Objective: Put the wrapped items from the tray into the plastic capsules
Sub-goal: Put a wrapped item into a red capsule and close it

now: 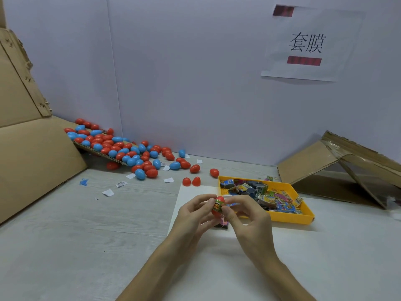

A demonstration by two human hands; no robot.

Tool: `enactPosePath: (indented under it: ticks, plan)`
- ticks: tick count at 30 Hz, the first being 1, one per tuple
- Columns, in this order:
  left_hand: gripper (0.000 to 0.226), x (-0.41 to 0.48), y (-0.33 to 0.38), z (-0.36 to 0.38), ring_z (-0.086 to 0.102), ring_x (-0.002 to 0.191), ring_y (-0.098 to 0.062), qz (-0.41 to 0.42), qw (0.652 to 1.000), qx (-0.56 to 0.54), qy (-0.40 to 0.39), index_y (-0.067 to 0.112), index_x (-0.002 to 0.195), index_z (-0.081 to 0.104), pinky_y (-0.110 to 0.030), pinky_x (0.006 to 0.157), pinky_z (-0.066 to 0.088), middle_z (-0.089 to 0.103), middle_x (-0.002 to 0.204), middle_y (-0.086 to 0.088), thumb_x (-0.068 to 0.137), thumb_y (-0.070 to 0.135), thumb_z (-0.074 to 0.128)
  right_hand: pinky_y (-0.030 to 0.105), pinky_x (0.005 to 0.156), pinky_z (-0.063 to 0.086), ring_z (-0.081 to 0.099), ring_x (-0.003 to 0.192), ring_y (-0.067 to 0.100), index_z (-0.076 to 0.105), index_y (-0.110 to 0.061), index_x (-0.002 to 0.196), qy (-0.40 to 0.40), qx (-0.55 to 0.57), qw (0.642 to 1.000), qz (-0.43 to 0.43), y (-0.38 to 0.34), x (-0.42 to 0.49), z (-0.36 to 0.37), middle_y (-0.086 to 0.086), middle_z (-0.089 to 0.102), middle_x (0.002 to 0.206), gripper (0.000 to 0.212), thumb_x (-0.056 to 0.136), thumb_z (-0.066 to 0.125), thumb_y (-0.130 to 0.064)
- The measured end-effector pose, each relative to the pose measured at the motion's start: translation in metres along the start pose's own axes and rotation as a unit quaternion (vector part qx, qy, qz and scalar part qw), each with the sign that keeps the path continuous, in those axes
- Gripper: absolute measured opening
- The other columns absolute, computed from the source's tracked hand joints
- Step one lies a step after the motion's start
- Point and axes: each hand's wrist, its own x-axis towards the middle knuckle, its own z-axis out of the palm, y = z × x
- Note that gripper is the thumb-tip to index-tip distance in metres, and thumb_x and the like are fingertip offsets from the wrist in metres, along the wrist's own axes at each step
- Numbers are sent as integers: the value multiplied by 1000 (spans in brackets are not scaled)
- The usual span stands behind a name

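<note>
My left hand (pixel 193 216) and my right hand (pixel 249 220) meet above the table's middle, both gripping a red capsule (pixel 217 210). A green and orange wrapped item (pixel 218 204) sits at the capsule's top between my fingertips. A yellow tray (pixel 290 217) just right of my hands holds several colourful wrapped items (pixel 275 197). An open red capsule (pixel 191 181), its two halves side by side, lies behind my hands. A pink and black thing (pixel 223 223) shows under my hands, mostly hidden.
A heap of red and blue capsules (pixel 123 148) spills from a cardboard box (pixel 32 148) at the back left. Paper scraps (pixel 108 192) lie scattered on the table. An open cardboard box (pixel 338 168) stands at the right. A white sheet (pixel 191 193) lies beneath my hands.
</note>
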Motion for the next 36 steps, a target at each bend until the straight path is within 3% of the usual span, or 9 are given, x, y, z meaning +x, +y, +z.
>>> enactPosePath:
  ticks: [8,13,15,20,26,28,30,32,36]
  plan:
    - [53,1,-1,-1,72,99,-28,-4,1000,24,-3,12,116,66,-28,77,58,74,104,-13,68,25,84,20,65,54,68,86,15,66,-19,81,5,10,1000,7,2,1,0,-9,66,93,10,83,74,-24]
    - [36,3,-2,-2,73,95,-24,-7,999,39,17,15,108,72,-22,69,57,76,102,-8,75,27,79,26,67,58,69,87,16,66,-22,78,2,22,999,31,4,1,0,-10,68,94,12,81,73,-32]
    - [31,3,-2,-2,74,93,-21,-6,999,31,23,17,103,76,-20,67,57,76,101,-7,73,28,78,25,66,58,71,83,17,66,-24,84,3,42,998,48,5,1,0,-7,70,92,11,80,75,-30]
    - [26,5,-2,-1,74,92,-23,5,999,38,37,16,102,76,-22,68,57,76,98,-8,77,26,76,19,65,57,71,88,10,65,-33,108,-15,52,994,96,1,2,-1,-17,69,100,37,73,76,-40]
    - [18,5,-6,0,74,86,-22,28,994,91,52,16,100,74,-24,67,58,76,93,-4,85,26,74,23,73,58,72,90,16,75,-26,100,-12,77,991,113,3,2,-1,-6,75,96,26,74,76,-30]
    - [11,6,-9,0,72,83,-10,90,969,211,94,27,95,72,-18,63,55,74,89,13,85,31,73,25,74,59,73,88,17,75,-21,98,-13,89,988,127,5,4,-1,-4,75,94,26,73,76,-28]
    - [5,7,-12,0,64,88,2,180,900,364,156,37,90,66,-10,66,51,68,87,25,88,36,71,25,72,59,73,86,17,75,-18,95,-5,106,985,135,4,6,-3,-2,76,90,23,74,74,-27]
    - [8,7,-14,-1,56,98,6,226,827,484,174,42,98,61,-5,82,44,59,104,32,92,39,64,20,69,57,73,83,15,74,-17,92,34,123,980,150,3,10,-6,-3,76,86,20,74,74,-27]
    - [38,8,-24,-11,34,132,2,156,744,646,68,44,134,49,-24,110,26,37,143,27,96,45,54,25,70,59,71,89,18,71,-16,98,113,172,958,200,14,21,-24,0,74,91,23,79,76,-6]
